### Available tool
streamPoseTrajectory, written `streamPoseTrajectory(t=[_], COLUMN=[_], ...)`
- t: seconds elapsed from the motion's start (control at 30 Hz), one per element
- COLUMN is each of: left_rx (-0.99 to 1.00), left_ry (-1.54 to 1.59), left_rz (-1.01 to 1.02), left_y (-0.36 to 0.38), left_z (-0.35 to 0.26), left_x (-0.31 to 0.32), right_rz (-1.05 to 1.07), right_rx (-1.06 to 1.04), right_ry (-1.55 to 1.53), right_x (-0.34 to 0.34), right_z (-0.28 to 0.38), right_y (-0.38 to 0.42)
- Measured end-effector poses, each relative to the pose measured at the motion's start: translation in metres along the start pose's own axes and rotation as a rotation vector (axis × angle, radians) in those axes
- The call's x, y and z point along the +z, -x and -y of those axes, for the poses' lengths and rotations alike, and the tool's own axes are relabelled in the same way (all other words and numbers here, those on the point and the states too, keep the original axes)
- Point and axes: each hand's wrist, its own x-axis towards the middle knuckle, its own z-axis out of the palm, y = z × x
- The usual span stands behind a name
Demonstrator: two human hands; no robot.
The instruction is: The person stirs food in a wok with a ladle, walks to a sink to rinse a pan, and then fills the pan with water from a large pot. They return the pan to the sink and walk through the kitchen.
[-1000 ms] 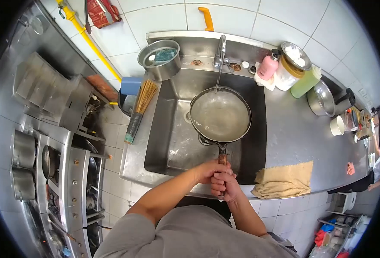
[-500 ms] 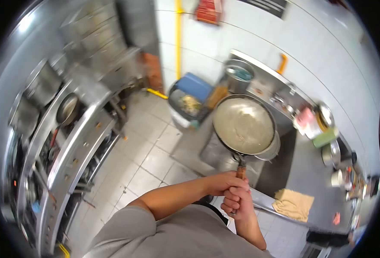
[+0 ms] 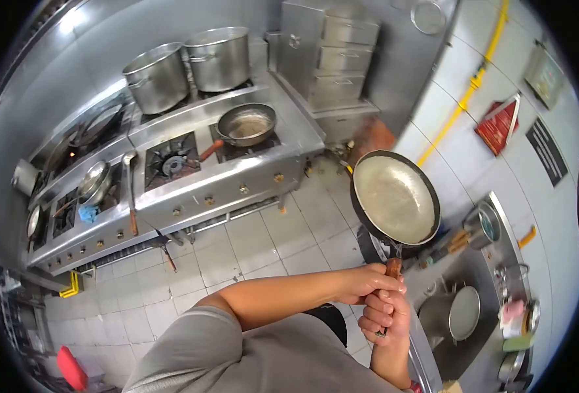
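Observation:
Both of my hands are wrapped round the wooden handle of a large dark-rimmed frying pan. My left hand grips nearer the pan, and my right hand closes on the handle just below it. The pan's pale, shiny inside faces up toward me, and no food shows in it. It is held out in front of me, between the sink counter and the stove. A metal tip of the handle shows below my right fingers.
A steel stove runs along the left, bearing two tall pots, a smaller frying pan and a ladle. At right, a sink holds a large pot. Tiled floor lies between.
My view has turned left toward the stove, and the pan has swung away from above the sink with me. Both hands have kept their grip on the handle.

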Motion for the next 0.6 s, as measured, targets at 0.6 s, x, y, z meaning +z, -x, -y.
streamPoseTrajectory(t=[0.6], left_rx=[0.533], left_ry=[0.009], left_rz=[-0.529], left_y=[0.213], left_z=[-0.296], left_x=[-0.179], right_rz=[0.237], right_rx=[0.476], right_ry=[0.437], right_x=[0.255], right_z=[-0.021], right_y=[-0.373])
